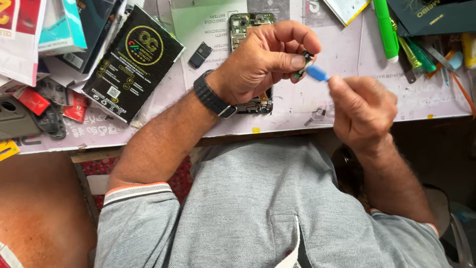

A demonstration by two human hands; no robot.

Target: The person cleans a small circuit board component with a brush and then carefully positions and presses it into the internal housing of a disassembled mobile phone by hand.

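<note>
My left hand (pixel 263 59) pinched the small dark part (pixel 303 64); my right hand (pixel 362 106) gripped the blue pry tool (pixel 317 73), best worked gently at its edge.

From my feed, the opened phone (pixel 250 30) lies mid-desk (pixel 297 111) beneath my left hand (pixel 263 62), a small part (pixel 200 54) just left of it, boxes (pixel 131 62) toward the left edge, tools (pixel 396 34) toward the far-right corner.
</note>
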